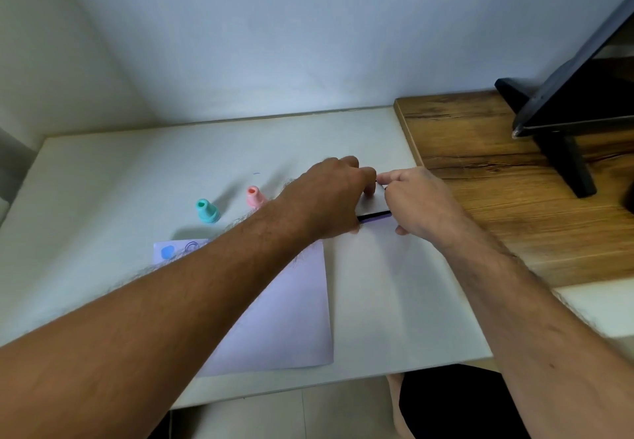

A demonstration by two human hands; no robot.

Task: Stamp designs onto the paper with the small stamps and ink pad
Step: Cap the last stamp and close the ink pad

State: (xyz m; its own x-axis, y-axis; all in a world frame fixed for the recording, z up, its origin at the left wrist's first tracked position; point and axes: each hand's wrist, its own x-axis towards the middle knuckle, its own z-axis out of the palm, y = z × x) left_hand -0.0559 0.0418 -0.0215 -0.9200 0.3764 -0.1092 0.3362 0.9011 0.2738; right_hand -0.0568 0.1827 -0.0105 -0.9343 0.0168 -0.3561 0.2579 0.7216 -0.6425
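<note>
Two stamps stand upright on the white table (103, 177): teal stamp (207, 211) left, pink stamp (254, 196) just right of it, with stamped paper (291, 318) lying nearer. Further right, left hand (329, 198) and right hand (417, 203) meet on the ink pad (374, 206), each grip curled closed around its edges.

Both bare forearms are stretched forward and are seen converging toward twelve o'clock. The left hand (329, 195) is held palm down, its knuckles raised and its fingers (368, 188) curled downward at the tips. The right hand (417, 203) is set just beside it at three o'clock, back upward, fingers bent inward, its thumb tucked low beneath the palm.
</note>
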